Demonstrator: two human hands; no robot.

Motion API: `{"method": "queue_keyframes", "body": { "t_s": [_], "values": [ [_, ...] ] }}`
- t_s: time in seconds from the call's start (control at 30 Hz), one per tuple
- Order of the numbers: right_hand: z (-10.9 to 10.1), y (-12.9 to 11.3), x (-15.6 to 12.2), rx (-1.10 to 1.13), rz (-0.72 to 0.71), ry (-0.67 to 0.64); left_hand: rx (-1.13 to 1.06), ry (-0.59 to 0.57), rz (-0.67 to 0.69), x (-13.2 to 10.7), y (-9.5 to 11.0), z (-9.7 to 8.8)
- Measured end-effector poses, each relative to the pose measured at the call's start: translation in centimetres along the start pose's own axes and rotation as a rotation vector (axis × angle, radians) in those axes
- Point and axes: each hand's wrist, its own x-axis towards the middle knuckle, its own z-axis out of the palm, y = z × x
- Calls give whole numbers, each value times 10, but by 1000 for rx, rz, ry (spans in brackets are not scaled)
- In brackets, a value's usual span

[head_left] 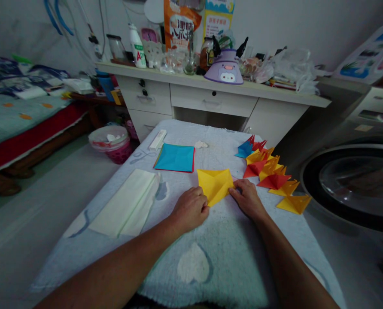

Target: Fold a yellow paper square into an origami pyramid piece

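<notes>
Yellow paper [214, 182], blue sheet [175, 157]; heart-patterned cloth [233, 244]

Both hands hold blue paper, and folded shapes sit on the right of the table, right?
No, the paper in the left hand and right hand is yellow, as the head view shows. The folded shapes do sit on the right of the table.

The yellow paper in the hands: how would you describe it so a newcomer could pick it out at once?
Before the white drawers stands a cloth-covered table with a blue-topped paper stack. Nearer than that stack and to its right, the yellow paper sits between the left hand and right hand. Unlike the folded yellow pieces farther right, it is gripped by both hands.
</notes>
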Motion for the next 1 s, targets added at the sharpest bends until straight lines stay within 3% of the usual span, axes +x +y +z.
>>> {"method": "queue_keyframes", "body": {
  "t_s": [0.43, 0.6, 1.0],
  "values": [
    [3, -15, 3, -192, 134, 22, 70, -37, 54, -4, 6, -3],
    [5, -15, 3, -193, 125, 48, 147, -106, 104, -4, 8, -4],
    [11, -10, 2, -193, 96, 139, 202, -111, 249, -3, 8, 5]
  ]
}}
